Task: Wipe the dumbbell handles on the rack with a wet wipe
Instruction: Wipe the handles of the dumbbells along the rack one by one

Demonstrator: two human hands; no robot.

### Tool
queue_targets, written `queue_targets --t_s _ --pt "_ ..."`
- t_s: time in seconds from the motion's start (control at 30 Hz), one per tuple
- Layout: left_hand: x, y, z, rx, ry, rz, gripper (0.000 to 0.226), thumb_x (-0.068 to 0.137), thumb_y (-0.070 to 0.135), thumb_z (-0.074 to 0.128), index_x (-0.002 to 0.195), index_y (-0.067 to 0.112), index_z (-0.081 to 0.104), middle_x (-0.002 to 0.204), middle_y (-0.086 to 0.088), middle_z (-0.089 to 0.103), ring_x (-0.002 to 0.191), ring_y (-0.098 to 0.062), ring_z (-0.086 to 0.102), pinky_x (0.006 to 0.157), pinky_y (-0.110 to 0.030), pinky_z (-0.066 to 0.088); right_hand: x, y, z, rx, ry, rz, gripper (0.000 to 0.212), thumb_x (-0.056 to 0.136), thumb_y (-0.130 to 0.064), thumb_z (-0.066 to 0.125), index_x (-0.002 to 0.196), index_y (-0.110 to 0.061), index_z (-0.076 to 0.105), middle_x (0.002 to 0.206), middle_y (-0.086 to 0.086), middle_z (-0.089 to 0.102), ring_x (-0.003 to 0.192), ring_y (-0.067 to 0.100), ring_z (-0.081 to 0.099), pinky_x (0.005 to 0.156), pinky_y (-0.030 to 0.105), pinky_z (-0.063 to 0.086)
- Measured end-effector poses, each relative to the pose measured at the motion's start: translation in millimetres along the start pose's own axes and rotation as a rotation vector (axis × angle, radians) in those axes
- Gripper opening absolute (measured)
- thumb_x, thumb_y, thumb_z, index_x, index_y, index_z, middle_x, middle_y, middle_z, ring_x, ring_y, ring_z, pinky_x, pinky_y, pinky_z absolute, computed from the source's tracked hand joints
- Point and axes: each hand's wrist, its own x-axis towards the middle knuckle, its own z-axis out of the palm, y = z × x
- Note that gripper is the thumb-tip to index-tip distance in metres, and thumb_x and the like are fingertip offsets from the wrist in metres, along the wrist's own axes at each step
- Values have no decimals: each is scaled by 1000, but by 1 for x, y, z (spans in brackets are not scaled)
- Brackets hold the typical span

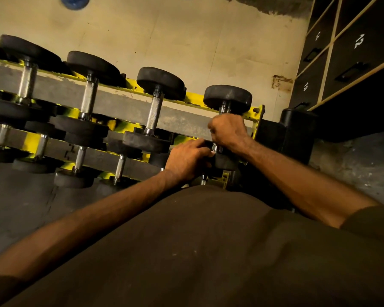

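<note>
rack (258, 117) of dumbbells (153, 111), right hand (227, 129) clamped on end dumbbell (227, 97), left hand (186, 157) grip unclear

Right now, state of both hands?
Left hand: at the dumbbell's near end, grip unclear.
Right hand: closed round its handle.

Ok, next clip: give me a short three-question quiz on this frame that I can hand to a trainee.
1. True or false: the right hand is wrapped round the handle of the rightmost top-row dumbbell.
2. Which numbers can be read on the black lockers? A) 12, 14, 15 B) 3, 7, 9 C) 20, 21, 22
3. Fill in: the rack frame is painted ____.
Key: 1 true; 2 A; 3 yellow.
</note>
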Motion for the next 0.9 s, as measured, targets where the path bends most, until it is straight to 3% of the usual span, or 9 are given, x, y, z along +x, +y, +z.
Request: queue_targets --t_s 0.1,0.17,0.33,0.53,0.63,0.7,0.77,0.83,0.9 --pt "1 -2 0 -4 -1 27 27 77 23 83 102 17 74 103 -7 65 87 -26 64 64 -41 58 -23 17 4 134 -6 -225 13 89 -25 67 93 -15 74 86 5 67 84 20 59 65 29 41" --pt "3 -1 0 -6 0 18 26 78 24 83 101 17 74 100 -6 64 85 -25 63 61 -41 57 -24 33 9 301 73 -198 12 89 -21 69 92 -11 74 91 6 68 87 19 59 74 31 50" --pt "-2 -5 2 1 14 -1 26 80 25 81 102 15 73 100 -7 63 85 -23 62 61 -41 57 -8 30 29 744 361 388 11 87 -19 73 96 -13 71 94 0 67 86 10 60 78 24 54" --pt "-1 -6 4 12 -10 1 27 80 24 79 105 15 72 103 -8 63 88 -26 62 64 -43 58 -48 13 49 887 214 569 8 85 -16 74 87 -19 67 83 -5 65 75 6 61 63 17 50" --pt "-1 -5 4 7 3 -16 26 80 24 79 104 16 72 104 -7 63 89 -25 63 65 -42 58 -21 22 46 1419 243 901 14 88 -1 68 92 -15 68 95 2 70 86 14 68 68 25 59" --pt "0 -4 4 2 16 -39 25 80 24 79 103 17 73 106 -5 63 91 -23 63 67 -41 58 3 34 45 1841 208 1058 22 90 8 60 97 -12 66 96 4 70 87 17 69 71 32 60" --pt "-1 -3 6 4 13 -48 23 82 24 78 104 18 72 108 -5 63 92 -23 63 68 -40 58 14 45 57 2061 134 1135 29 90 11 56 111 -7 64 105 9 71 92 20 69 76 39 60" --pt "-2 -1 8 8 6 -47 23 83 24 77 104 19 72 108 -4 63 92 -23 63 67 -40 58 6 55 68 2010 -68 1136 30 91 9 55 115 -7 64 117 13 68 97 22 68 75 38 60" --pt "-1 0 8 7 -2 -50 23 82 25 78 103 20 72 106 -3 63 91 -23 62 66 -40 57 -9 61 71 1759 -393 983 29 91 6 55 110 -12 67 120 12 67 103 22 68 82 36 59"
